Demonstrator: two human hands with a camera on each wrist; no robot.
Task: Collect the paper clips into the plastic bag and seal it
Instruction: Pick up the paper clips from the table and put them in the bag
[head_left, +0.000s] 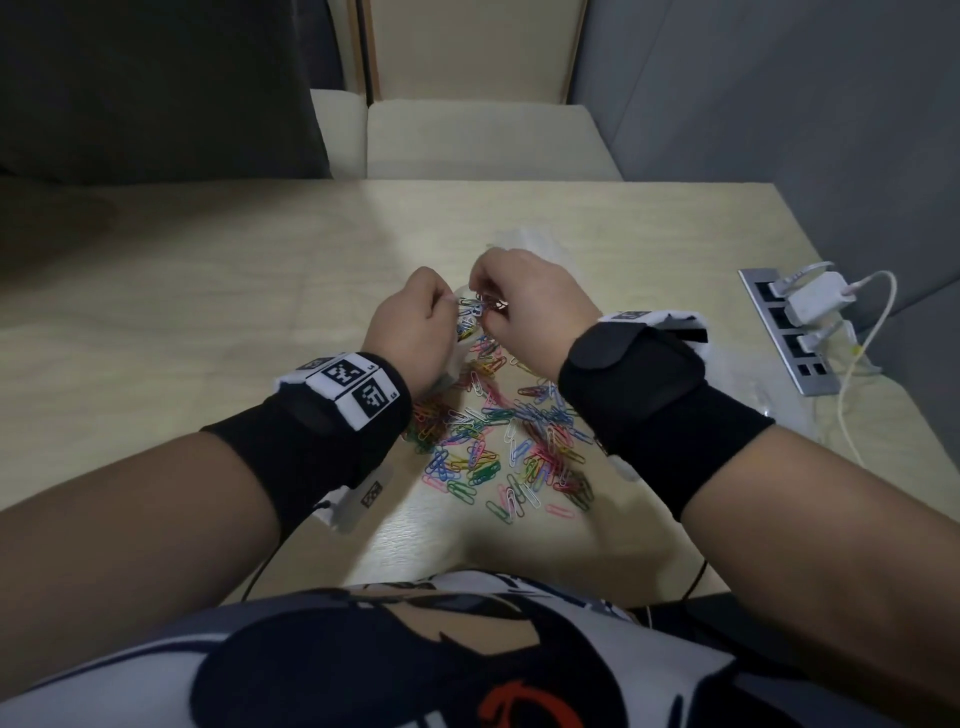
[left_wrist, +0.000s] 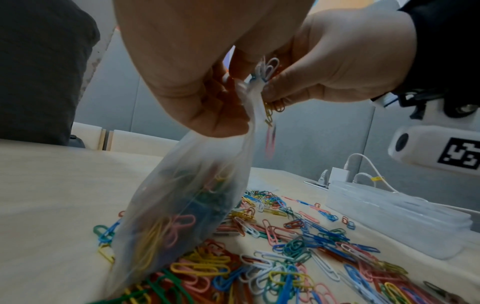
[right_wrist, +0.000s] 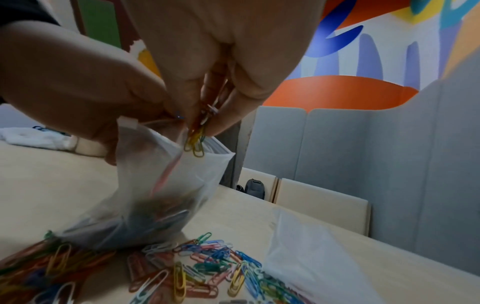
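A clear plastic bag (left_wrist: 187, 205) (right_wrist: 166, 185) partly filled with coloured paper clips stands on the table, its bottom among the loose clips. My left hand (head_left: 415, 322) (left_wrist: 197, 98) pinches the bag's top edge and holds it up. Over the bag's mouth my right hand (head_left: 524, 306) (right_wrist: 205, 115) pinches a small bunch of paper clips (right_wrist: 196, 142) (left_wrist: 272, 102); a pink clip (left_wrist: 270, 142) is falling. Many loose paper clips (head_left: 509, 441) (left_wrist: 298, 257) (right_wrist: 202, 273) lie spread on the table below my wrists.
A clear plastic box (left_wrist: 397, 214) lies right of the clips. More clear plastic (right_wrist: 311, 257) (head_left: 524, 239) lies beyond the hands. A socket strip with white chargers and cables (head_left: 800, 322) is set in the table's right edge. A chair (head_left: 478, 135) stands at the far side.
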